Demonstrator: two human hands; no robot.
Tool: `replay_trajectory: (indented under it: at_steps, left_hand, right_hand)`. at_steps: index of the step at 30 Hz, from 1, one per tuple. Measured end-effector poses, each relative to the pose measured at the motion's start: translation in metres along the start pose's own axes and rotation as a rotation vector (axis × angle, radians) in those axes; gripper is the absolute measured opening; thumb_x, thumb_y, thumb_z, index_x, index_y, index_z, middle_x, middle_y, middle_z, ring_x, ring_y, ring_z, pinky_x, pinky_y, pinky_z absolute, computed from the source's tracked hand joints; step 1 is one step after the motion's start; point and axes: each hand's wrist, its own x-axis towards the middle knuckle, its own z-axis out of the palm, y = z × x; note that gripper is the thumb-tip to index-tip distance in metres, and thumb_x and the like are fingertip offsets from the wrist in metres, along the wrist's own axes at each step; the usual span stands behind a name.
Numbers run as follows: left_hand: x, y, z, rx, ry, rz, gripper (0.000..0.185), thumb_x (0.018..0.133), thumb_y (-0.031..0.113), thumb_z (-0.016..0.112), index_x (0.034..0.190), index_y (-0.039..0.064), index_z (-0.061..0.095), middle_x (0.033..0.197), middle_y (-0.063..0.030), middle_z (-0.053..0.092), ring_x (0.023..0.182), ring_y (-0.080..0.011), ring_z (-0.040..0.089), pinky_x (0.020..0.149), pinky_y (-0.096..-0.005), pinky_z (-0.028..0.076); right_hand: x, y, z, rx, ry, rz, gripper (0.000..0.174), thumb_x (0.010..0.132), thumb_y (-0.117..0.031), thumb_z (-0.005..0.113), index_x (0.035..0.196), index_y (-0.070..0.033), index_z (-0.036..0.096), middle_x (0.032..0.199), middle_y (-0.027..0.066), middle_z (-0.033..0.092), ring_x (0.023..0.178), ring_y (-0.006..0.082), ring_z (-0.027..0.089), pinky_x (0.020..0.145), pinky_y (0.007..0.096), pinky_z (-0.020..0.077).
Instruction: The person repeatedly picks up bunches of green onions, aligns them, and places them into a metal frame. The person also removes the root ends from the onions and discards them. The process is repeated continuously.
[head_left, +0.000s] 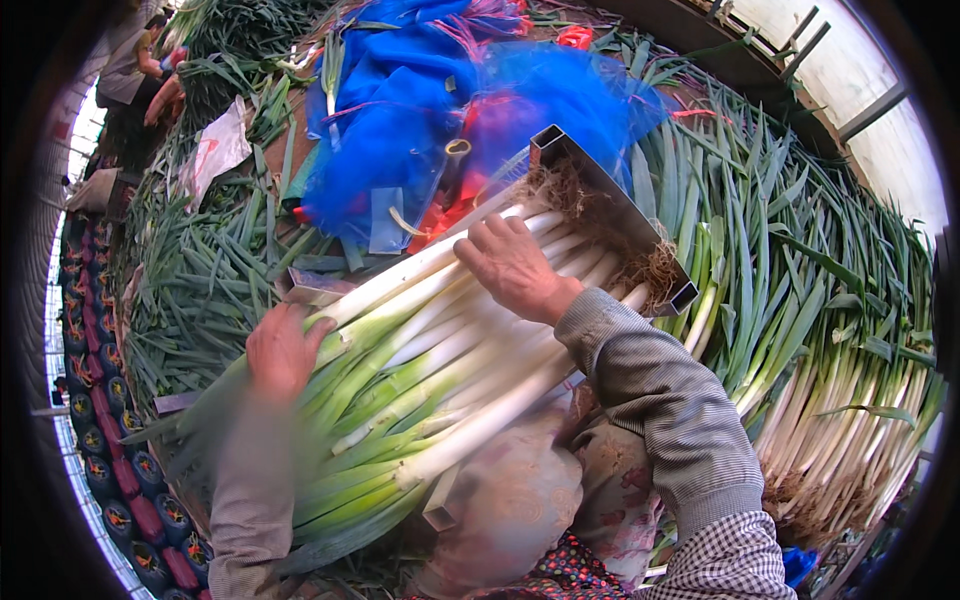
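Observation:
A bundle of leeks (450, 330) lies slantwise across a metal frame before me, white shafts up to the right and green leaves down to the left. Their brown roots (559, 187) sit against the square-tube end bar (622, 217) of the frame. My right hand (517, 266) lies over the white shafts near the root end, fingers curled over the far side. Partly blurred, my left hand (281, 349) grips the bundle's far edge where white turns green, thumb on top. A lower tube end (442, 510) of the frame shows under the near side.
Blue mesh bags (405, 97) lie beyond the frame. Loose leek leaves (225, 277) cover the left side, with a white sack (217, 154) on them. More leeks (832, 427) are heaped at right. A person (139, 64) works far left; stacked dark rolls (97, 472) line the left edge.

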Motion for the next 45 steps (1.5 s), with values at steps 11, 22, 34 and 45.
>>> replay_trajectory:
  at_steps: [11,22,34,45]
  left_hand:
    - [0.004,0.017,0.033,-0.165,0.222,-0.110,0.044,0.081,0.048,0.069,0.097,0.007,0.071,0.095,-0.0137,0.066,0.086,-0.0370,0.062,0.072,-0.0418,0.047]
    - [-0.008,0.025,0.040,0.044,0.377,0.026,0.038,0.082,0.042,0.068,0.088,0.005,0.064,0.086,-0.0114,0.061,0.083,-0.0331,0.057,0.071,-0.0425,0.042]
    - [-0.026,0.040,0.034,0.109,0.398,0.058,0.040,0.081,0.041,0.069,0.092,0.004,0.058,0.087,-0.0117,0.055,0.085,-0.0300,0.055,0.076,-0.0413,0.044]
    - [-0.016,0.026,0.051,0.057,0.406,-0.035,0.046,0.080,0.048,0.067,0.090,0.003,0.061,0.096,-0.0101,0.061,0.087,-0.0289,0.056,0.076,-0.0412,0.042]
  right_hand:
    - [-0.004,0.025,-0.006,0.084,0.005,0.175,0.040,0.079,-0.005,0.057,0.119,-0.006,0.050,0.099,0.0119,0.055,0.092,0.0294,0.053,0.083,0.0399,0.0424]
    - [0.021,0.034,-0.022,0.300,0.121,0.208,0.033,0.084,-0.025,0.065,0.108,-0.004,0.064,0.096,0.0174,0.058,0.090,0.0337,0.055,0.080,0.0427,0.0457]
    - [0.003,0.098,0.016,0.037,-0.087,0.025,0.029,0.098,-0.031,0.042,0.114,-0.021,0.065,0.096,0.0128,0.067,0.089,0.0305,0.064,0.075,0.0434,0.0508]
    - [-0.019,0.085,-0.039,0.166,-0.240,0.349,0.053,0.084,-0.017,0.063,0.129,-0.003,0.041,0.116,0.0226,0.055,0.109,0.0404,0.052,0.093,0.0458,0.0429]
